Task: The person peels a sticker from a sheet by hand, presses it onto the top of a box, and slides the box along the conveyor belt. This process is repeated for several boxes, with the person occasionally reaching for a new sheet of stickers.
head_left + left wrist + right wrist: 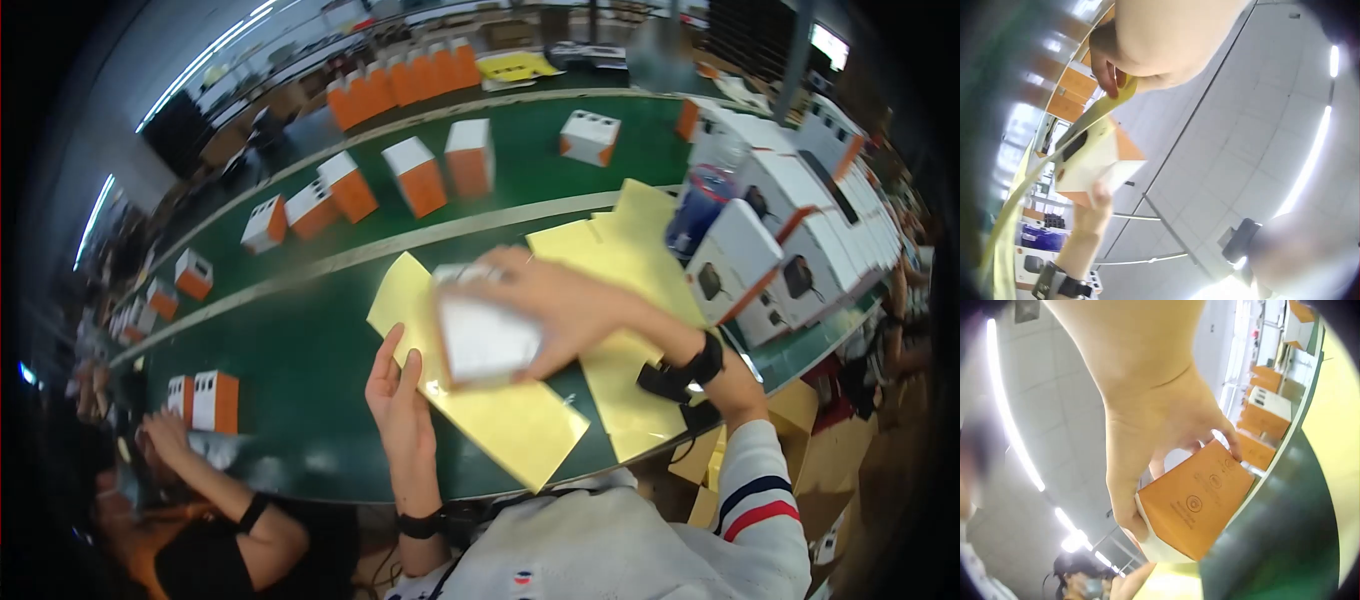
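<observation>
My right hand [575, 305] grips a white and orange box [490, 335], blurred in the head view, above a yellow sheet [505, 430]. In the right wrist view, thumb and fingers span the box's orange printed side [1200, 500]. My left hand [405, 410] is at the left edge of the same sheet, close to the box. Its fingers [1107, 78] pinch the sheet's edge in the left wrist view, where the box [1094, 162] shows a dark picture on its white face.
More yellow sheets [640, 370] lie to the right. Behind them stand a dark bottle [700, 205] and stacked white boxes [800, 240]. Several orange and white boxes [415, 178] stand along the green belt. At left, another person's hand [165, 435] is beside two boxes [215, 400].
</observation>
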`<state>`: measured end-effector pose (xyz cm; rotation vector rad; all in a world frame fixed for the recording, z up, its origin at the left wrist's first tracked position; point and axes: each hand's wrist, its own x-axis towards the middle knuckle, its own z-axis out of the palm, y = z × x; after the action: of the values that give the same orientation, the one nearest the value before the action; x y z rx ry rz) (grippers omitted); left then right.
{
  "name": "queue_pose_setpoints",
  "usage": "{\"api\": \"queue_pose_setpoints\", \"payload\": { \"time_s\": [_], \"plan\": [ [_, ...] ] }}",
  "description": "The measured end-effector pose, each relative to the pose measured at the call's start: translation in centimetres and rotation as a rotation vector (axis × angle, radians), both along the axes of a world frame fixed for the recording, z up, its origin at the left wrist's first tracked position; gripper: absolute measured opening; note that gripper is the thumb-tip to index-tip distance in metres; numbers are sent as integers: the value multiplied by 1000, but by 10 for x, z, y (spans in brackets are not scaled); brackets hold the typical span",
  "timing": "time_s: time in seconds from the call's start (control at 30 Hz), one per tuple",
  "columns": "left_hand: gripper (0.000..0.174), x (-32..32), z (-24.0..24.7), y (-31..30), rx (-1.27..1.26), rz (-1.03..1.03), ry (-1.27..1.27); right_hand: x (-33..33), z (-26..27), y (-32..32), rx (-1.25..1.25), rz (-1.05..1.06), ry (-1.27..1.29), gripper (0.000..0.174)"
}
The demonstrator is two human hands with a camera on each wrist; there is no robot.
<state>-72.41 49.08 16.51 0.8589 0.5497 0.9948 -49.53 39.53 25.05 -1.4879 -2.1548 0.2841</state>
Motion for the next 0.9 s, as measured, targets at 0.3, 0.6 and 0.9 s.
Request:
{"api": "queue_pose_setpoints", "payload": {
  "time_s": [0.3,0.6,0.9],
  "plan": [
    [46,-42,19,21,-21,387,57,274,-91,144,-106,-862,-103,96],
    [36,-41,34,27,-49,-15,-17,24,-12,107,342,-201,311,25],
    [37,-26,50,0,30,-221,-33,-61,23,30,472,-60,-25,23]
  ]
}}
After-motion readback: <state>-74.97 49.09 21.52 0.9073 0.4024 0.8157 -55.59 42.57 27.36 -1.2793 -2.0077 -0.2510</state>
